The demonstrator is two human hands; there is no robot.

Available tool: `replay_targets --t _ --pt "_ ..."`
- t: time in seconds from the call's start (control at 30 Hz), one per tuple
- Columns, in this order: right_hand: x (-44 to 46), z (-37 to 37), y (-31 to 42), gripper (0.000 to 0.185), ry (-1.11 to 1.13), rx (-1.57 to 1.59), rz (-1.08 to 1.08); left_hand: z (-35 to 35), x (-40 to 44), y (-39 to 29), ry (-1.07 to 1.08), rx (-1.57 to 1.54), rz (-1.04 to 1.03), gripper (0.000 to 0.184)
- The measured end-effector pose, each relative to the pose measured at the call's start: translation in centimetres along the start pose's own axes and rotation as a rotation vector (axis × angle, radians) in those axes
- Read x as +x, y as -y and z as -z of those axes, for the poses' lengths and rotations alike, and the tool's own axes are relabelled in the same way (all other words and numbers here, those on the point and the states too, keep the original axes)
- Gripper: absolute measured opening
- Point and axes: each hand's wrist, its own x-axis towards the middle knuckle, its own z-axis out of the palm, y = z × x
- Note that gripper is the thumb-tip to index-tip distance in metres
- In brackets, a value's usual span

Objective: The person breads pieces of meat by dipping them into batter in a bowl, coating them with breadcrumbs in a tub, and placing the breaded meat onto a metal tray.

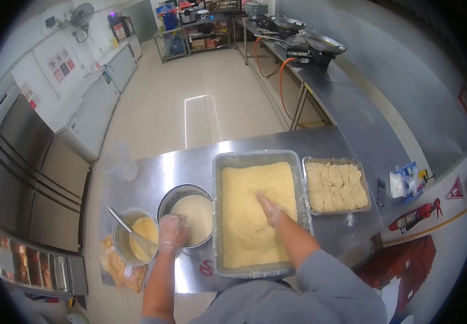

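Head view: the grey rectangular plastic tub [217,216] of pale yellow crumbs [247,243] sits on the stainless-steel surface [155,174] in front of me. Long axis runs away from me, near-square to my body, short end facing me.

My right hand [269,209] is over the tub's middle, so crumbs lie under it and all around. Fingers straight and pressed together, aimed away and to the left, at the crumbs; can't tell how deep.

My left hand [174,233] is curled at the near-left rim of the round steel pot [164,198] of cream-coloured batter [195,211], pot just left of the tub. Whitish residue on it; can't tell if it's pinching anything.

Left of the pot: round metal bowl [115,237] of yellow liquid, wire whisk [144,244] leaning in it, handle pointing away and left. Right of the tub: rectangular metal tray [341,213] of pale, cut dough-like blocks [336,186].
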Motion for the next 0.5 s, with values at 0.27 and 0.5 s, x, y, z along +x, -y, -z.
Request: replay_targets --t 0.27,0.5 --pt "-3.7 -2.5 1.5 0.101 0.043 0.393 0.029 0.0 0.4 -0.3 0.037 0.003 0.004 0.030" --pt "-6.1 1.4 3.9 0.097 -0.190 -0.011 0.296 0.5 0.6 -1.2 0.008 0.035 0.008 0.033"
